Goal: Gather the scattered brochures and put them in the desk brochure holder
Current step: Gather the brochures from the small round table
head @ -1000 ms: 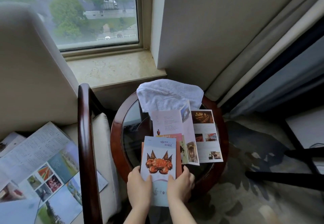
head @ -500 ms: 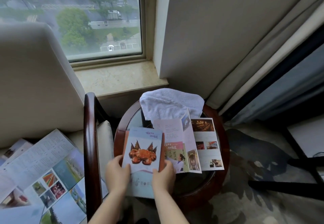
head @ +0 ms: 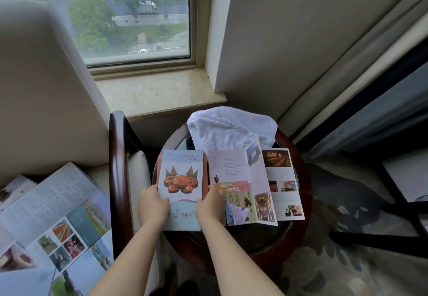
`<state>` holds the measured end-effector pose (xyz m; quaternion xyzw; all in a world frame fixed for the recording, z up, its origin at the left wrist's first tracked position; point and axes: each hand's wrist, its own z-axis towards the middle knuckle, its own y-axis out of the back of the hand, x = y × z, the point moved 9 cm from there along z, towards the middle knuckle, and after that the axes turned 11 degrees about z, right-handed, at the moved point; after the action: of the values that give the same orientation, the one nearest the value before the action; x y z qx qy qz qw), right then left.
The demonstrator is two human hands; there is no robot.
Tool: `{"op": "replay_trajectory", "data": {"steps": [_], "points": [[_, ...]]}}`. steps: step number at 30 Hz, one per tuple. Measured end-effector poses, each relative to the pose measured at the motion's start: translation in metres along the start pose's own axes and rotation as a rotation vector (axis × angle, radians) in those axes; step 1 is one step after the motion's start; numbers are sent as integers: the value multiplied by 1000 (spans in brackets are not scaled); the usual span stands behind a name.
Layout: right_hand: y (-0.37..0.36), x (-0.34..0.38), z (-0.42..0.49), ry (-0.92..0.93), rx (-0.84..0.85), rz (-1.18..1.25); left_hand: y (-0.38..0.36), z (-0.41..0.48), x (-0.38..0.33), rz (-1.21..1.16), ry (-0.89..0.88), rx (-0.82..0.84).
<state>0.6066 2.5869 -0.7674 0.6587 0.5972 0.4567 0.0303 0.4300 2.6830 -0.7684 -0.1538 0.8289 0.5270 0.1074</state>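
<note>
Left hand (head: 153,206) and right hand (head: 211,206) grip the crab brochure (head: 181,177) by its side edges, thumbs clamped on top, over the round table's (head: 303,193) left half.

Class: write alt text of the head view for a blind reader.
The left hand and right hand grip a pale brochure picturing a crab over a round dark wooden table. Unfolded colourful leaflets and a white towel lie on it; more brochures lie on the cream armchair.
</note>
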Motion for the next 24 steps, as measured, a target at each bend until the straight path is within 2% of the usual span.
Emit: {"op": "replay_trajectory", "data": {"steps": [4, 8, 10, 12, 16, 20, 24], "points": [[4, 4, 1, 72, 66, -132, -4, -5, -6, 54, -5, 57], [22, 38, -7, 312, 64, -345, 8, -17, -34, 110, -66, 33], [42, 57, -16, 480, -15, -463, 15, -26, -59, 82, -138, -4], [77, 65, -22, 538, -156, -494, 16, -39, -86, 24, -198, -4], [168, 43, -18, 355, -510, -369, -20, -65, -120, -125, -151, 175], [197, -12, 17, 43, -349, -172, -69, -85, -128, -119, -59, 326], [217, -40, 37, -26, -316, -45, -87, -93, -120, -65, 52, 283]]}}
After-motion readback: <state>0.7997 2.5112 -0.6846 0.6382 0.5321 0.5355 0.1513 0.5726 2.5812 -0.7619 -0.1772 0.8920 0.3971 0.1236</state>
